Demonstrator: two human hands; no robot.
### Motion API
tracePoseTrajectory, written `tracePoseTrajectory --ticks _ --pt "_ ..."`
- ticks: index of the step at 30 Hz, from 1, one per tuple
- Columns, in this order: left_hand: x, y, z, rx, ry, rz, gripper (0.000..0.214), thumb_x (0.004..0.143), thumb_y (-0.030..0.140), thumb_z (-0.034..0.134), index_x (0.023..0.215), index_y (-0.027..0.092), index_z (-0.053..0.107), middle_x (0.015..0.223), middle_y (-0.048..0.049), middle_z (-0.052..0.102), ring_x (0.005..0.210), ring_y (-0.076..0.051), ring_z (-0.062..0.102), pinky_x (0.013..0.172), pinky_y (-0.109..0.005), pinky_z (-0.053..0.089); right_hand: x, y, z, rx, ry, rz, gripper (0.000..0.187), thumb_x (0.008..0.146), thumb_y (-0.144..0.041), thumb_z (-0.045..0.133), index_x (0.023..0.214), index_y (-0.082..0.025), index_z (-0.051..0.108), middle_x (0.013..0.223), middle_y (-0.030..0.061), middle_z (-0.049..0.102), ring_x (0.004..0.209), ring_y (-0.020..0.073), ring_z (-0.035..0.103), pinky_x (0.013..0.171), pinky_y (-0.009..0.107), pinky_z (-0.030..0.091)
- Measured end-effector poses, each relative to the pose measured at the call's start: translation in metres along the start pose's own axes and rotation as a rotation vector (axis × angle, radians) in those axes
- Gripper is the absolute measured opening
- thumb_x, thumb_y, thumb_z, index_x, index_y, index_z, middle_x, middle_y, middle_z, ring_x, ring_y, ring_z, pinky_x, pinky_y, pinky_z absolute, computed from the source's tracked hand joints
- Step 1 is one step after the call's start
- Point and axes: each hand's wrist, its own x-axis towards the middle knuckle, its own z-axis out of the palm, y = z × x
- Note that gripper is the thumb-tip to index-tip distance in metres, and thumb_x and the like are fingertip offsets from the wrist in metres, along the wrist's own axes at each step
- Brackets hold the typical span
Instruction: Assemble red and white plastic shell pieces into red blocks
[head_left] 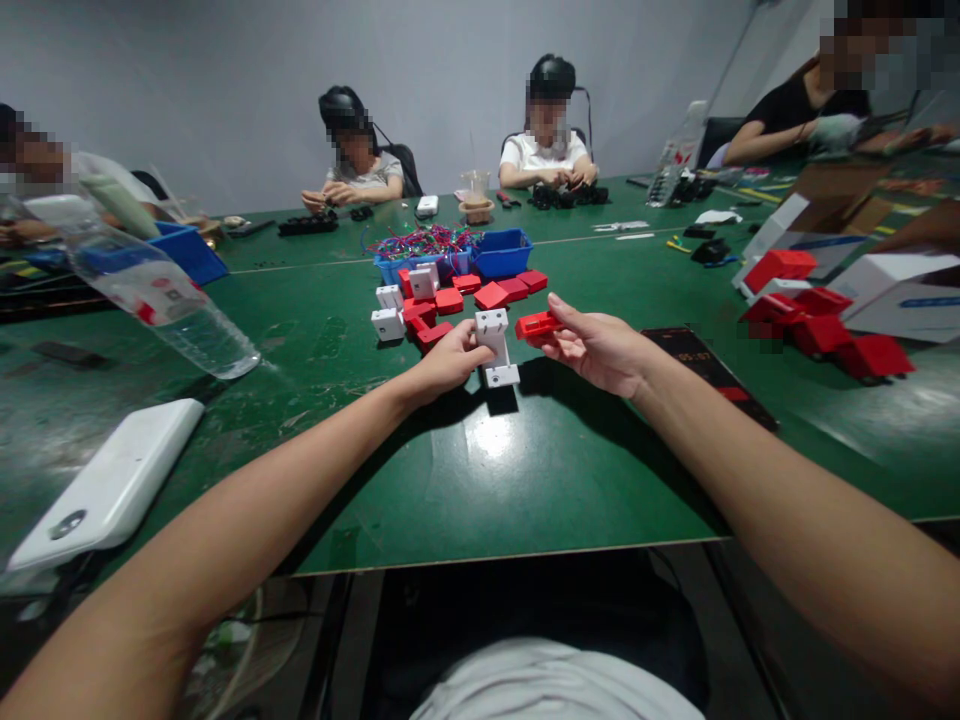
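Note:
My left hand (pixel 448 361) is closed on a white plastic housing (pixel 495 345) that stands upright just above the green table (pixel 495 470). To its right, my right hand (pixel 596 345) pinches a small red plastic part (pixel 538 324), held level a short gap from the white piece. Just behind my hands lies a heap of red parts (pixel 480 295) with a few white housings (pixel 390 310) at its left side.
Blue bins (pixel 501 253) with coloured wires stand behind the heap. A clear water bottle (pixel 161 300) and a white phone (pixel 112 485) lie at left, a dark phone (pixel 705 370) at right, red parts and white boxes (pixel 825 320) far right. Other people sit around the table.

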Motion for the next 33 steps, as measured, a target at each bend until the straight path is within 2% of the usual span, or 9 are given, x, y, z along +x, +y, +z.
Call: tracePoseTrajectory --ticks 7,11,14,19,21,25,29,33 --pt "0.0007 -0.0009 -0.0004 -0.002 -0.004 0.011 0.032 0.069 0.004 0.062 0.099 0.014 0.056 0.086 0.001 0.067 0.074 -0.01 0.063 0.072 -0.023 0.047 -0.0007 -0.0032 0.0013 0.02 0.046 0.005 0.022 0.096 -0.036 0.061 0.086 -0.017 0.066 0.072 0.003 0.072 0.056 0.0091 0.064 0.048 0.015 0.052" --pt "0.0007 -0.0006 -0.0004 0.007 -0.008 0.014 0.03 0.069 0.004 0.061 0.096 0.015 0.055 0.083 0.0016 0.065 0.072 -0.01 0.062 0.071 -0.023 0.047 0.001 -0.0043 0.0032 0.024 0.108 0.049 0.045 0.1 -0.055 0.038 0.091 -0.018 0.062 0.069 0.0063 0.069 0.056 0.012 0.063 0.049 0.018 0.054" --pt "0.0009 -0.0005 -0.0001 0.008 -0.009 0.014 0.029 0.068 0.004 0.06 0.095 0.015 0.054 0.082 0.0017 0.065 0.071 -0.01 0.062 0.071 -0.023 0.047 0.0026 -0.0031 0.0032 -0.006 0.107 0.062 0.059 0.097 -0.065 0.024 0.094 -0.018 0.06 0.066 0.007 0.067 0.052 0.0118 0.061 0.045 0.018 0.052" --pt "0.001 -0.0014 0.0003 -0.002 -0.007 0.017 0.03 0.068 0.005 0.06 0.095 0.015 0.054 0.085 0.0007 0.065 0.074 -0.011 0.062 0.073 -0.024 0.047 0.0017 -0.0009 0.0009 -0.071 0.092 0.003 0.058 0.089 -0.075 0.037 0.093 -0.021 0.057 0.062 0.0026 0.064 0.042 0.0095 0.053 0.04 0.018 0.049" --pt "0.0007 -0.0017 0.0 0.002 -0.012 0.013 0.03 0.068 0.006 0.061 0.096 0.015 0.055 0.086 0.0006 0.065 0.075 -0.011 0.063 0.074 -0.024 0.047 0.0005 -0.0012 0.0001 -0.075 0.08 0.008 0.056 0.087 -0.075 0.043 0.089 -0.021 0.057 0.059 0.0006 0.06 0.038 0.0077 0.048 0.033 0.017 0.043" --pt "0.0007 -0.0022 -0.0007 0.008 -0.016 0.021 0.031 0.068 0.006 0.062 0.097 0.015 0.056 0.089 -0.0002 0.067 0.076 -0.011 0.063 0.074 -0.024 0.047 -0.0021 -0.0032 0.0005 -0.047 0.033 0.018 0.042 0.09 -0.058 0.058 0.077 -0.018 0.054 0.056 -0.0031 0.055 0.035 0.0029 0.039 0.027 0.012 0.028" --pt "0.0006 -0.0015 -0.0004 -0.009 -0.015 0.023 0.034 0.067 0.005 0.061 0.099 0.015 0.056 0.089 0.0001 0.068 0.077 -0.011 0.064 0.074 -0.023 0.047 -0.004 -0.004 0.0028 -0.043 0.028 0.028 0.024 0.1 -0.028 0.054 0.079 -0.015 0.057 0.058 -0.0035 0.058 0.04 0.0035 0.05 0.034 0.011 0.036" --pt "-0.0002 0.0009 0.0002 -0.002 -0.003 0.006 0.031 0.068 0.004 0.06 0.096 0.015 0.055 0.084 0.0016 0.066 0.074 -0.011 0.063 0.073 -0.023 0.047 -0.0047 -0.0027 0.0037 -0.091 0.043 0.046 0.015 0.099 -0.013 0.05 0.089 -0.014 0.061 0.069 0.0006 0.069 0.05 0.0068 0.062 0.041 0.015 0.042"
